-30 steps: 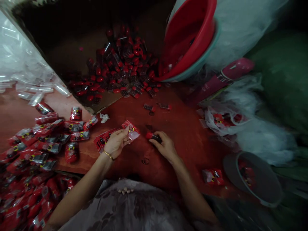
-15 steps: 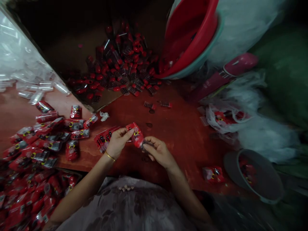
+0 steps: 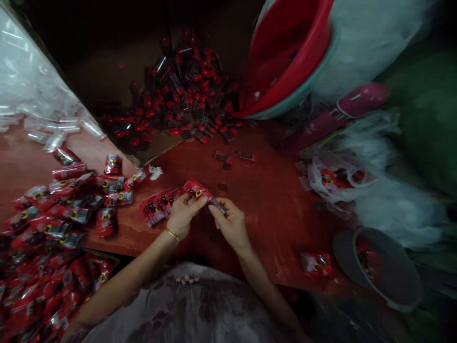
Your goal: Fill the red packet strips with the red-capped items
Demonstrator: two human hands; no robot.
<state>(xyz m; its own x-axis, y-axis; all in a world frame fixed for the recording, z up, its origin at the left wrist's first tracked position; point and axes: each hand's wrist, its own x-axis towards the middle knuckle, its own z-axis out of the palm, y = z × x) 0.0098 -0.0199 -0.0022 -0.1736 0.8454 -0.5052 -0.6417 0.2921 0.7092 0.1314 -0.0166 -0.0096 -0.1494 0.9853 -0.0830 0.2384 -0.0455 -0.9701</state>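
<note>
My left hand (image 3: 183, 218) pinches a small red printed packet (image 3: 195, 188) by its near end, thumb on top. Close against that end, my right hand (image 3: 231, 226) grips a small dark clear-walled tube (image 3: 218, 206) between thumb and fingers. Whether the tube's tip is inside the packet or only touching it, I cannot tell. Beside my left hand, an overlapping row of flat red packets (image 3: 154, 208) lies on the table. Two small tubes with red ends (image 3: 246, 156) lie beyond my hands.
A cardboard box (image 3: 157, 159) holds a heap of red-capped tubes (image 3: 193, 100). Filled red packets (image 3: 73, 200) are piled at the left, near clear tubes (image 3: 53, 128). Tilted red basin (image 3: 285, 81), purple flask (image 3: 332, 116), plastic bag (image 3: 317, 183) and grey bucket (image 3: 403, 281) stand rightward.
The packet has tilted more to the left and its near end has come nearer the tube. My left hand has moved slightly right; the tube now shows more plainly in my right hand.
</note>
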